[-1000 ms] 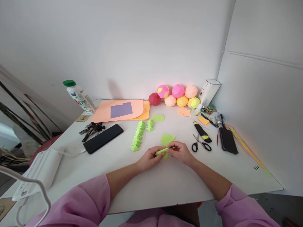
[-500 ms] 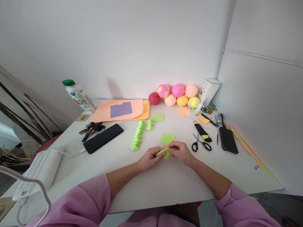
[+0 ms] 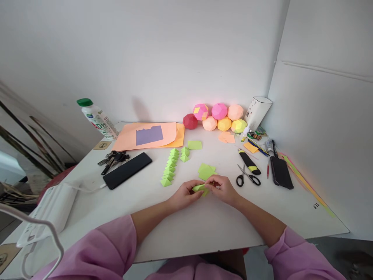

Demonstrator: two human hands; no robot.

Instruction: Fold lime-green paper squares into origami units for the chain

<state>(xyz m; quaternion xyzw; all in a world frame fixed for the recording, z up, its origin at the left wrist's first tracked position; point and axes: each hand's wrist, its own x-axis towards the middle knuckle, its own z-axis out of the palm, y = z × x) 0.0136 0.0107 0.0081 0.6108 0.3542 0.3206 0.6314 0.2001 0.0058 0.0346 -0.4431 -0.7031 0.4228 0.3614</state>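
Note:
Between my two hands is a small folded piece of green paper [image 3: 198, 188]. My left hand [image 3: 185, 195] pinches its left end, and the fingers of my right hand [image 3: 223, 189] close on its right end. Loose green paper squares [image 3: 206, 171] lie just beyond my fingers, and part of another green piece shows beneath the held one. To the left stand a long row of folded green units [image 3: 169, 168] and a shorter row [image 3: 184, 154]. A green sheet [image 3: 194, 145] lies behind them.
Right of my hands lie scissors [image 3: 247, 177], a cutter [image 3: 249, 161] and a phone [image 3: 281, 172]. Colourful paper balls [image 3: 219, 111] stand at the wall. A black device [image 3: 127, 170], keys [image 3: 114, 158], peach paper [image 3: 125, 136] and a bottle [image 3: 99, 120] are on the left.
The held green paper has tilted slightly and shows more of its face. My right fingers have shifted a little along it. Both hands stay in nearly the same place.

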